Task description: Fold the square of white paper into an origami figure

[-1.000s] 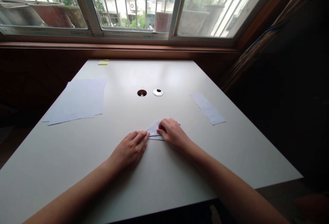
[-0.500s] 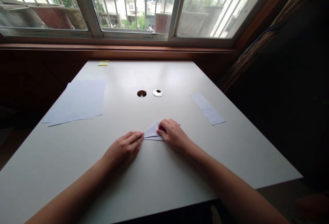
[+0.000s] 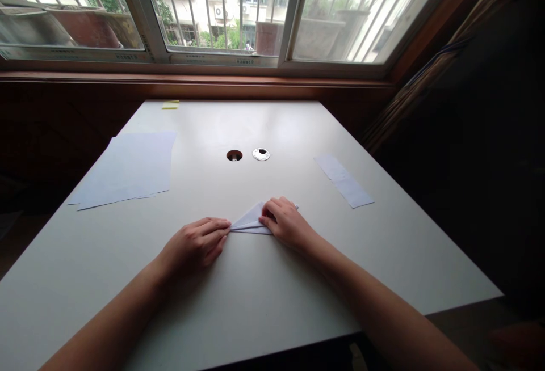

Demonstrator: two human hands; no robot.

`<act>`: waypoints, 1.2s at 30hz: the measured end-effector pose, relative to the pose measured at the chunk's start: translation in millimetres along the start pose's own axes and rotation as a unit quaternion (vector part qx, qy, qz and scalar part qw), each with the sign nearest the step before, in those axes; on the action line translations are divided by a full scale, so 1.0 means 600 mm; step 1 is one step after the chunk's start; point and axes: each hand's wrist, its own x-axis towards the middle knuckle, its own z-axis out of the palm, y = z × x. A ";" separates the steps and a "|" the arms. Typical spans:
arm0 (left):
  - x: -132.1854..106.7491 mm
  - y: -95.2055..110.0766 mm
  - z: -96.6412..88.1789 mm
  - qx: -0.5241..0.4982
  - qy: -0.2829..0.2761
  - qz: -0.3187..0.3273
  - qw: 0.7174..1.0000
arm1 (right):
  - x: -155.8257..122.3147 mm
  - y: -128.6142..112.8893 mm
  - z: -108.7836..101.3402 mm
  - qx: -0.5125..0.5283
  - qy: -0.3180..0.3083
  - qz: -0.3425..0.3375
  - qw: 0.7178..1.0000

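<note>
A folded white paper (image 3: 249, 220) with a narrow point toward the left lies on the table, its layers showing along the near side. At that point is my left hand (image 3: 198, 240), its fingers pressed together with the fingertips on the paper's tip. My right hand (image 3: 283, 220) is closed on the wider right part, thumb and fingers bent around it. Much of the paper's right end is hidden beneath the right hand; only a small corner shows past the knuckles.
White sheets (image 3: 128, 169) lie at the left edge of the white table (image 3: 255, 303). A paper strip (image 3: 344, 181) is on the right. Farther back are a round table hole (image 3: 234, 156), its cover (image 3: 261, 154) and a yellow sticky pad (image 3: 171, 105). Beyond stands a window (image 3: 221, 63).
My left hand has slid a little to the left, baring more of the paper's pointed tip. The right hand has stayed nearly still on the paper.
</note>
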 end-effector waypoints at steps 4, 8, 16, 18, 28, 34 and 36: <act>0.000 0.000 -0.018 0.009 0.030 -0.026 0.999 | -0.001 0.000 -0.002 0.004 -0.002 -0.003 1.000; 0.007 0.005 -0.017 0.020 0.027 -0.003 0.999 | 0.000 -0.001 -0.002 -0.003 -0.001 -0.006 1.000; 0.023 0.013 0.015 0.084 -0.040 0.032 0.995 | 0.000 -0.001 -0.001 -0.015 0.004 -0.014 1.000; 0.024 0.016 0.016 0.091 -0.044 0.030 0.994 | 0.000 0.000 -0.001 -0.015 0.005 -0.016 1.000; 0.023 0.022 0.016 0.117 -0.049 0.025 0.992 | -0.001 -0.001 0.003 -0.013 0.018 -0.008 1.000; 0.019 0.021 0.015 0.118 -0.057 0.031 0.991 | -0.008 0.025 -0.025 0.058 -0.012 -0.039 0.997; 0.019 0.022 0.014 0.122 -0.061 0.032 0.990 | -0.010 0.034 -0.035 0.071 -0.027 -0.059 0.995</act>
